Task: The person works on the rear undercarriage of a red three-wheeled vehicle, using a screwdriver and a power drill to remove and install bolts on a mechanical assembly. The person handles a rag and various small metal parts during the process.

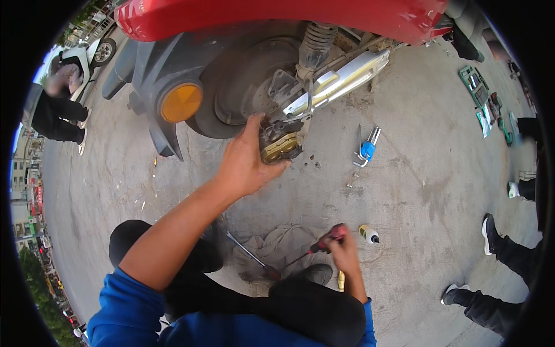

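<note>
My left hand [245,162] is closed around a gold brake caliper [281,148], held up beside the scooter's rear wheel [240,87]. Dark parts around the caliper are partly hidden by my fingers. In my right hand [346,254], low and near my knee, is a screwdriver [329,238] with a red and black handle. Its shaft points down and left toward a crumpled grey cloth [292,240]. A second long tool with a bright shaft [245,247] lies across that cloth, its dark handle end close to my shoe [318,273].
The red scooter [277,17] stands ahead, its silver exhaust [341,81] jutting right. A blue-holdered hex key set [367,149] and a small bottle [368,233] lie on the ground. An open green tool case [475,87] is farther right. People stand at both sides.
</note>
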The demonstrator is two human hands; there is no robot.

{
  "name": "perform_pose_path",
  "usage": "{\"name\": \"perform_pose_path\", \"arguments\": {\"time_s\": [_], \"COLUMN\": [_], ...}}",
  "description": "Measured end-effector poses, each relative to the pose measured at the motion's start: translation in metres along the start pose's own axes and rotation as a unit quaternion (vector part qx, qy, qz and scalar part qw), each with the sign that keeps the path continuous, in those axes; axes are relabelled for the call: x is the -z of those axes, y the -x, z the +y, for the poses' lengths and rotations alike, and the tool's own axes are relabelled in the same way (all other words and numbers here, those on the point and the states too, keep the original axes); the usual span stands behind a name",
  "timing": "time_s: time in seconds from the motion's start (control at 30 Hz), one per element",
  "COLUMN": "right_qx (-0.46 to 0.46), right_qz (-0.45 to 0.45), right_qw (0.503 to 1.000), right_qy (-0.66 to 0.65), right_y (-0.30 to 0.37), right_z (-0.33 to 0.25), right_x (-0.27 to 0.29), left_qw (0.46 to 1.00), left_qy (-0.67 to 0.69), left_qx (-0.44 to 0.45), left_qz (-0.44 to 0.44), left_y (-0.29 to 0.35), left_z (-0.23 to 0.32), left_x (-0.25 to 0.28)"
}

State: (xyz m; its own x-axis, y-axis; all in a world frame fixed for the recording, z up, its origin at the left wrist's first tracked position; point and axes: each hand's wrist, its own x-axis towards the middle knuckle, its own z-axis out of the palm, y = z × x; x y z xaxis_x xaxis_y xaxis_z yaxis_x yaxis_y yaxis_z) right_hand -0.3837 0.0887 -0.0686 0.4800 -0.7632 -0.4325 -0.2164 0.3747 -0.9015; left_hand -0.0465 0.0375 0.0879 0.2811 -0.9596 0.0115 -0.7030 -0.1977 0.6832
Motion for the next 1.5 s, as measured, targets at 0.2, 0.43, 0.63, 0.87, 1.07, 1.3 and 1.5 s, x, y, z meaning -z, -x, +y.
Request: {"name": "perform_pose_path", "arguments": {"time_s": [0.2, 0.43, 0.63, 0.87, 1.07, 1.3, 1.5], "right_qx": [0.28, 0.458, 0.485, 0.462, 0.459, 0.453, 0.439], "right_qz": [0.208, 0.271, 0.128, -0.02, -0.027, -0.075, -0.117], "right_qw": [0.907, 0.839, 0.852, 0.881, 0.876, 0.883, 0.886], "right_qy": [-0.235, 0.108, -0.149, -0.101, -0.145, -0.096, -0.09], "right_y": [0.024, 0.025, -0.009, -0.038, -0.054, -0.064, -0.073], "right_z": [-0.138, -0.291, -0.38, -0.409, -0.416, -0.42, -0.424], "right_x": [0.048, 0.034, -0.026, -0.078, -0.085, -0.084, -0.084], "left_qw": [0.998, 0.999, 0.998, 0.997, 0.997, 0.995, 0.988], "left_qy": [-0.056, 0.034, 0.061, 0.049, 0.03, -0.004, -0.064], "left_qx": [-0.031, 0.019, -0.002, -0.028, -0.059, -0.101, -0.131], "left_qz": [-0.028, -0.021, -0.029, -0.054, -0.033, 0.028, 0.056], "left_y": [-0.011, -0.002, -0.003, -0.005, -0.004, -0.001, -0.001], "left_z": [-0.015, -0.024, -0.028, -0.034, -0.039, -0.043, -0.048], "left_x": [0.01, -0.011, -0.017, -0.012, -0.015, -0.022, -0.029]}}
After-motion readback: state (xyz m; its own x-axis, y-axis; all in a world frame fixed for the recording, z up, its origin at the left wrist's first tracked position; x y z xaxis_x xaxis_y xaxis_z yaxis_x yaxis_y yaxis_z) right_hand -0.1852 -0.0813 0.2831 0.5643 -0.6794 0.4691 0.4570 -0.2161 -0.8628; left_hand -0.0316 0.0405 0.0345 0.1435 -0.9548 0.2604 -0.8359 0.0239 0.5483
